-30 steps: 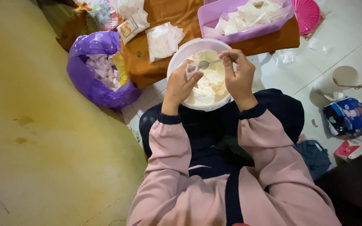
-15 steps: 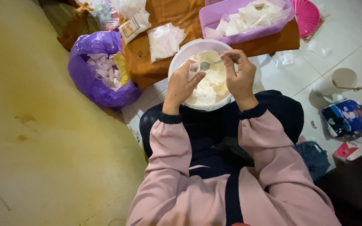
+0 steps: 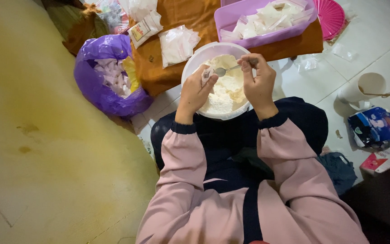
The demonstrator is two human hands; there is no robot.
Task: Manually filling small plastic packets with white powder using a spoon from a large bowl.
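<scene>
The person sits on the floor with a round white bowl (image 3: 190, 72) resting against the knees, close enough that both hands work right over it. The bowl is heaped with pale, lumpy white powder (image 3: 224, 92), dry and crumbly in look.

The right hand (image 3: 259, 83) has its grip closed on the handle of a small metal spoon (image 3: 225, 70), pinched between thumb and fingers, so that the spoon's head points across toward the other hand. The left hand (image 3: 196, 90) has its grip closed on a small clear plastic bag (image 3: 205, 74), fingers bunched around it with the mouth turned toward the spoon; the two nearly touch above the powder, which would let any spill fall back into the bowl. Whether the spoon carries powder I cannot tell.

Beyond the bowl stands a low counter (image 3: 177, 18) draped in orange-brown cloth. On it lie a stack of flat clear bags (image 3: 177, 43) just beside the bowl and a lilac tray (image 3: 231, 18) holding filled white packets. To the left on the floor a purple sack (image 3: 96, 77) sits open with more packets inside. To the right are a pink round lid (image 3: 330, 16) and a white cup (image 3: 362, 88) on the tiles.
</scene>
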